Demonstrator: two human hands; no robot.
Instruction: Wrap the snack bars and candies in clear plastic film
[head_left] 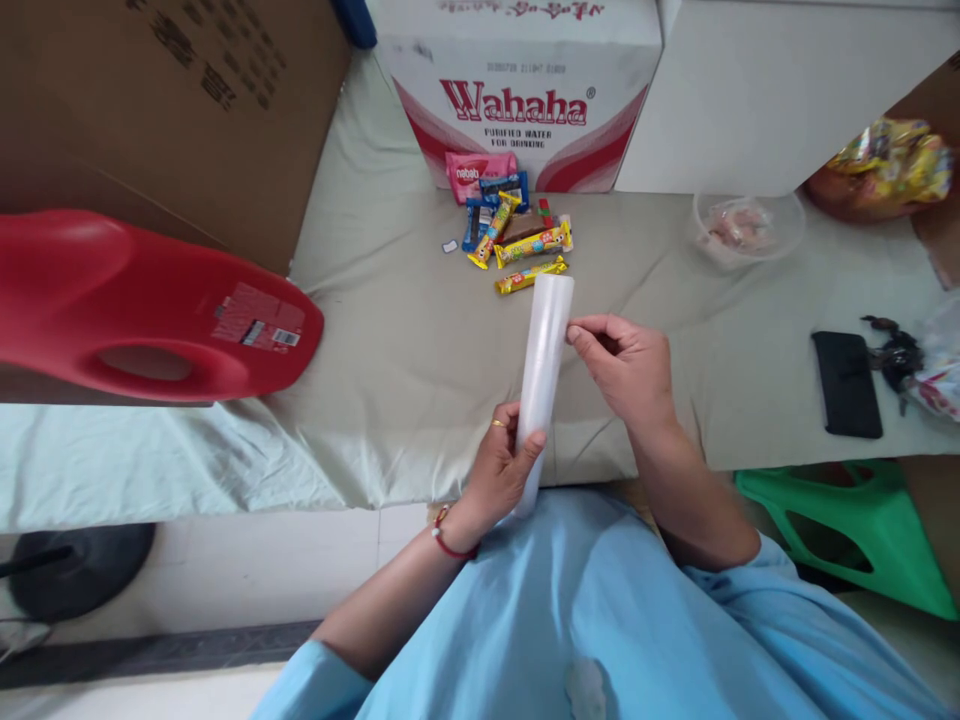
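Note:
A long roll of whitish, see-through plastic (546, 350) stands tilted in front of my body, above the near edge of the covered table. My left hand (499, 465) is wrapped round its lower part, with the thumb across the front. At the roll's upper right side, the thumb and forefinger of my right hand (622, 365) are pinched together on its edge. Any loose film between those fingertips is too fine to make out. Just beyond the roll's top lie yellow-wrapped snack sticks (531, 275), a pink packet (480, 172) and small blue packets (504, 190).
A Wahaha carton (525, 100) stands at the back beside a white box (735, 90). A large red jug (165, 300) lies on the left. To the right are a clear bowl (720, 250), a black phone (847, 385) and a green stool (847, 530) below the table edge.

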